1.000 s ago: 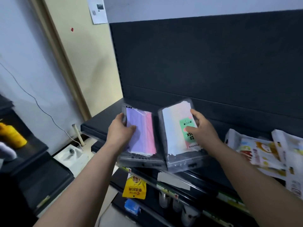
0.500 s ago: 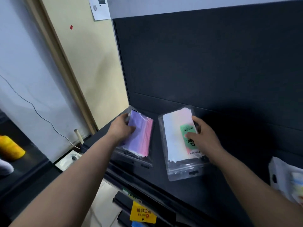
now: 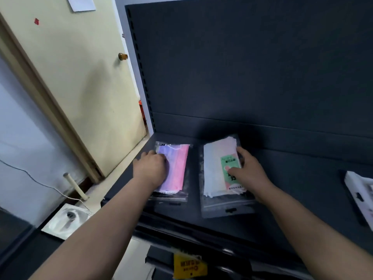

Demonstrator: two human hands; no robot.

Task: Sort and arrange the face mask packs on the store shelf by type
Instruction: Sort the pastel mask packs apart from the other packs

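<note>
My left grip holds the pink pack flat by the left edge of the shelf. My right grip holds the white pack just beside it, I think so each kind gets its own spot.

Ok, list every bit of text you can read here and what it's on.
"CE", upside down, on the green label of the clear pack of white masks; rest hidden by the right hand.
Black print on the clear pack of purple-pink masks: too blurred.
Yellow tag below the dark metal shelf: characters too blurred.
</note>
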